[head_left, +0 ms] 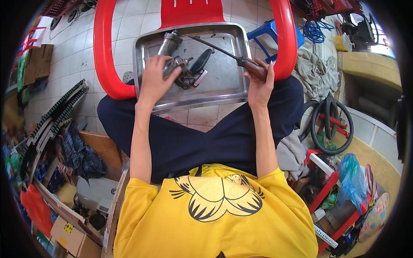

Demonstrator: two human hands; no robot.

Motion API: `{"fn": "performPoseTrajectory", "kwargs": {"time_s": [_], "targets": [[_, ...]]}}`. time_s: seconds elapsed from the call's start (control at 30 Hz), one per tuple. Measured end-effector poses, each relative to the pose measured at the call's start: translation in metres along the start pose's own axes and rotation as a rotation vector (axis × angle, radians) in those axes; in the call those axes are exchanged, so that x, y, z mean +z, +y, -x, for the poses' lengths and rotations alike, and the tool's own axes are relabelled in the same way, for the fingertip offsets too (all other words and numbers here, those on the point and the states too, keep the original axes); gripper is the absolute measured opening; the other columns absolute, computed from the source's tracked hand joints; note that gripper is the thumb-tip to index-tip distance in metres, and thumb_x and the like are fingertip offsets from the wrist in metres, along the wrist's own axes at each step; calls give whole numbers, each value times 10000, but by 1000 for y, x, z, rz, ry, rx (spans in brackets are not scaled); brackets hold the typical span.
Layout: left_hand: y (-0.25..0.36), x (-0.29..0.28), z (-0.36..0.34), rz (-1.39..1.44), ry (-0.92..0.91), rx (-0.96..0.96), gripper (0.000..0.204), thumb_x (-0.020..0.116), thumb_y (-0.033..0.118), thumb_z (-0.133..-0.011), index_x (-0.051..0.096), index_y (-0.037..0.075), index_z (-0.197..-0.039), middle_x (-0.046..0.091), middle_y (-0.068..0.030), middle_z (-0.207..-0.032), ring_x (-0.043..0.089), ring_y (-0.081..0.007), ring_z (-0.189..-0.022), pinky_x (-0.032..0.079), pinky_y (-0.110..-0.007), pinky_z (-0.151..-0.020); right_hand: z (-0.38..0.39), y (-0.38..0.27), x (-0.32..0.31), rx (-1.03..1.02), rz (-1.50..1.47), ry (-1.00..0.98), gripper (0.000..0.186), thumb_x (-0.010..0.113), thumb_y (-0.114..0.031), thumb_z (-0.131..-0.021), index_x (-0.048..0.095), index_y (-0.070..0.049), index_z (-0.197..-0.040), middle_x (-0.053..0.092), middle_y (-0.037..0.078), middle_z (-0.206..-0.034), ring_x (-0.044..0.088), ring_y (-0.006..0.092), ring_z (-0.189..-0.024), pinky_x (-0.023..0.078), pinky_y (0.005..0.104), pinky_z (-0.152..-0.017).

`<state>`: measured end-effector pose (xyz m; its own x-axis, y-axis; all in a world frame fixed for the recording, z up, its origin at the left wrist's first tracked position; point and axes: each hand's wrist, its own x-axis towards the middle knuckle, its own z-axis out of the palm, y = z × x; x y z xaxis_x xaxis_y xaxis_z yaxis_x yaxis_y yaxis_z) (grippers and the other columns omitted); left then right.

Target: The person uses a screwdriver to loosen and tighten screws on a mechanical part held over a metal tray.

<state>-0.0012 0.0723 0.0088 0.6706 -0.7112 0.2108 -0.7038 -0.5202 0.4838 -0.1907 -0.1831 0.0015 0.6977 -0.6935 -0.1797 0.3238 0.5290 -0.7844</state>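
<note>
My left hand (155, 79) is closed round a grey metal mechanical part (183, 64), whose exact kind I cannot tell, at the left side of a shallow metal tray (172, 105). In my right hand (261, 88) is a screwdriver (254, 69), gripped by its brown handle; the long dark shaft points up and left over the tray, its tip apart from the part. Beyond my left hand lies a second cylindrical metal part (170, 42). A dark oval piece (202, 61) and smaller metal bits rest close to the held part, partly overlapping it.
The tray sits on a red plastic chair (112, 81) with curved arms, between my knees. A blue stool (269, 38) stands behind at right, beside crumpled grey cloth (316, 71). Black rubber tubing (331, 148) hangs at right. Cardboard boxes (71, 236) and clutter line the left.
</note>
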Motion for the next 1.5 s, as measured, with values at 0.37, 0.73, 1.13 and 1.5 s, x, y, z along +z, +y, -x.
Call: {"fn": "performPoseTrajectory", "kwargs": {"time_s": [0.37, 0.73, 1.13, 1.5], "targets": [[11, 15, 2, -73, -215, -77, 589, 859, 193, -788, 533, -26, -1226, 561, -206, -1180, 614, -409, -1068, 490, -491, -927, 12, -5, 35, 225, 164, -350, 500, 641, -102, -996, 468, 42, -1443, 631, 231, -1281, 705, 332, -1094, 534, 359, -908], [7, 35, 6, -59, -185, -126, 530, 824, 217, -828, 516, -57, -1160, 617, -238, -1128, 610, -412, -1064, 509, -500, -928, 0, 32, 88, 561, 252, -331, 527, 422, -486, -1105, 588, -1, -1227, 510, 2, -791, 448, 60, -598, 355, 219, -452], [8, 30, -5, 936, 15, -527, 521, 771, 279, -943, 554, -39, -1294, 688, -165, -1191, 690, -238, -1063, 527, -342, -933, -20, 49, 119, 169, 416, -271, 229, 711, -163, -989, 577, -45, -1132, 662, 80, -1017, 611, 91, -671, 455, 236, -539], [22, 53, -22, 1349, -100, -606, 623, 836, 242, -846, 502, 32, -1328, 663, -83, -1175, 673, -169, -1027, 546, -334, -898, -7, 17, 148, -491, 844, -375, 240, 781, -4, -818, 744, -48, -1050, 643, 148, -1169, 643, 319, -1188, 510, 390, -979]]}}
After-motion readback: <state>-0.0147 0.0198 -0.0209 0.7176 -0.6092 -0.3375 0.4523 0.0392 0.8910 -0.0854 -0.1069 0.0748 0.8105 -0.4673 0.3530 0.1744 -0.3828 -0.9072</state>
